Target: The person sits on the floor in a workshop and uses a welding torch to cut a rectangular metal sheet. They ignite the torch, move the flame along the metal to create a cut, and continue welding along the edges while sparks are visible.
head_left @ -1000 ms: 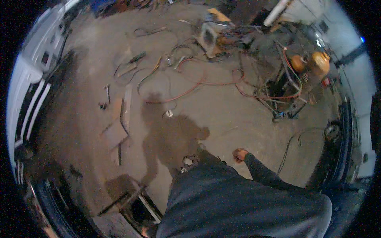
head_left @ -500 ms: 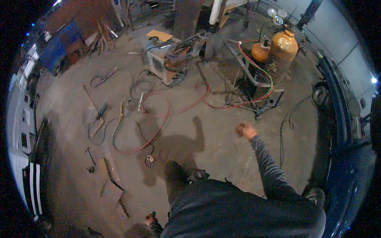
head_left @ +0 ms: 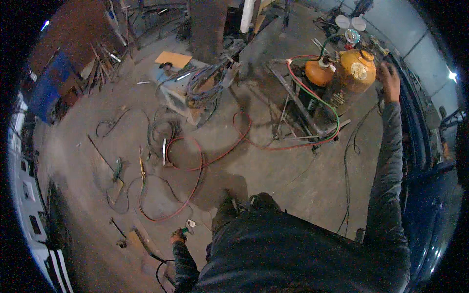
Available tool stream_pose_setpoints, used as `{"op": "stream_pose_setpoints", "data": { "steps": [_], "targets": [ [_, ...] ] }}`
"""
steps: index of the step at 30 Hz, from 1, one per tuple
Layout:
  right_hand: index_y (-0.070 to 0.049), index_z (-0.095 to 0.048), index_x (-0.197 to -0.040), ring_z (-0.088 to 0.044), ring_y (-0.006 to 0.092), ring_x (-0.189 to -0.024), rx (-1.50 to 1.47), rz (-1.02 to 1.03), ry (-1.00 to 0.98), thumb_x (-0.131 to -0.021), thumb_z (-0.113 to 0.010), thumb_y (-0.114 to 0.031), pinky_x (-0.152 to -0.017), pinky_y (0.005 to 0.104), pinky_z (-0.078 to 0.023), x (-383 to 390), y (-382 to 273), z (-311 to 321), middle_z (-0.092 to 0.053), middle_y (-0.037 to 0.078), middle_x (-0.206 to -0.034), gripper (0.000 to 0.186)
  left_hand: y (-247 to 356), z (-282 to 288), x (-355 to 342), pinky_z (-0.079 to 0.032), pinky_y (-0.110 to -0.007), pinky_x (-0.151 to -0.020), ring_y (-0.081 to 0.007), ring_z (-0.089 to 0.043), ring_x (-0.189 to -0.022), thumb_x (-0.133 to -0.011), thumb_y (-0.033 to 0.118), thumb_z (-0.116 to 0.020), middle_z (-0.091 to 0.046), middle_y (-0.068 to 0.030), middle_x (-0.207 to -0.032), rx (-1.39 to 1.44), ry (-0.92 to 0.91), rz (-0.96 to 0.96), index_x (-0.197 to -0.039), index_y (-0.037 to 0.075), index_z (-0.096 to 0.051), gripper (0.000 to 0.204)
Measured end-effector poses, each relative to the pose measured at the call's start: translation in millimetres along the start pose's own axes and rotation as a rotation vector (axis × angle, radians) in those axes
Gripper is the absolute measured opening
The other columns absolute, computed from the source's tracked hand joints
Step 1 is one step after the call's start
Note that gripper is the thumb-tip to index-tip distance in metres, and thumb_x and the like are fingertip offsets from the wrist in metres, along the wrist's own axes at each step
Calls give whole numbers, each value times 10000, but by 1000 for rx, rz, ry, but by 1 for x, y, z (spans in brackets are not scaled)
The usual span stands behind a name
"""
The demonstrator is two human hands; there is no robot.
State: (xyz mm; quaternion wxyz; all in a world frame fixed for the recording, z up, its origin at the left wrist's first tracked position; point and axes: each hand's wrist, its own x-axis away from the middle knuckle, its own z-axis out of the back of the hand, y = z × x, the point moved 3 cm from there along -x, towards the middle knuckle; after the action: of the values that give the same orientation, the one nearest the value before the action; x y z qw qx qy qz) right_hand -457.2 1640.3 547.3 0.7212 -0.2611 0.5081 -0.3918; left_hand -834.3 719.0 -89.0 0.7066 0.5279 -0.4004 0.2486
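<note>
My left hand (head_left: pixel 178 237) is low over the floor, closed round a small green thing (head_left: pixel 185 230) whose kind I cannot make out. Just past it lies a small white object (head_left: pixel 190 224) on the floor. A black cable (head_left: pixel 159 276) loops beside my left forearm. My right arm is stretched far forward. My right hand (head_left: pixel 389 82), slightly blurred, has its fingers extended and nothing visible in them. It appears just right of a tall orange-yellow gas cylinder (head_left: pixel 352 73); whether it touches the cylinder I cannot tell.
A metal cart (head_left: pixel 298 95) carries the cylinders, with red and green hoses (head_left: pixel 337 117) trailing over the floor to a torch (head_left: pixel 142 166). A welding machine (head_left: pixel 176 95) with coiled cables stands ahead. Metal pieces (head_left: pixel 141 244) lie left; a dark blue vehicle (head_left: pixel 430 210) flanks my right.
My right hand has swung forward and right, from over the floor to beside the gas cylinder. My left hand has come forward, near the white object. The whole view has shifted.
</note>
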Motion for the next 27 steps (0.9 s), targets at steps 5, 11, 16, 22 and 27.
{"op": "stream_pose_setpoints", "data": {
  "steps": [5, 11, 16, 22, 27],
  "targets": [
    [-6, -627, -1247, -666, 283, -1022, 490, 306, 213, -985, -615, -398, -887, 391, -515, -160, 38, 15, -693, 154, -1143, 472, 95, -68, -24, -532, -399, -565, -232, -641, -662, -882, 346, -756, -669, -89, -814, 152, -144, -50, -990, 88, -651, 299],
    [-124, -652, -1258, -625, 446, -1111, 1314, 413, 454, -946, -577, -525, -979, 515, -489, -232, 118, -34, -649, 247, -1237, 513, 123, -112, -25, -553, -455, -690, -247, -678, -798, -904, 400, -690, -698, -81, -884, -277, 0, -158, -1022, 76, -649, 347],
    [-55, -631, -1331, -662, 404, -1047, 792, 211, 430, -897, -655, -513, -946, 445, -521, -225, 123, -49, -666, 260, -1202, 631, 86, -158, 30, -564, -484, -754, -276, -703, -859, -890, 416, -671, -728, -83, -932, -1577, 20, -496, -1063, 85, -658, 374],
    [-26, -630, -1229, -620, 166, -1008, -358, -96, -365, -911, -691, -308, -912, 303, -512, -252, 139, 13, -649, 34, -1150, 430, 86, -229, 36, -570, -479, -758, -332, -720, -853, -822, 385, -718, -759, -98, -947, -1496, -90, -446, -1090, 119, -690, 378],
    [-34, -600, -1342, -619, 212, -1110, -77, -36, 94, -980, -587, -377, -974, 356, -498, -198, 100, 12, -641, 114, -1285, 499, 139, -227, 12, -564, -474, -770, -348, -713, -874, -826, 365, -701, -749, -123, -949, -1426, -85, -522, -1072, 140, -702, 333]
  ]
}}
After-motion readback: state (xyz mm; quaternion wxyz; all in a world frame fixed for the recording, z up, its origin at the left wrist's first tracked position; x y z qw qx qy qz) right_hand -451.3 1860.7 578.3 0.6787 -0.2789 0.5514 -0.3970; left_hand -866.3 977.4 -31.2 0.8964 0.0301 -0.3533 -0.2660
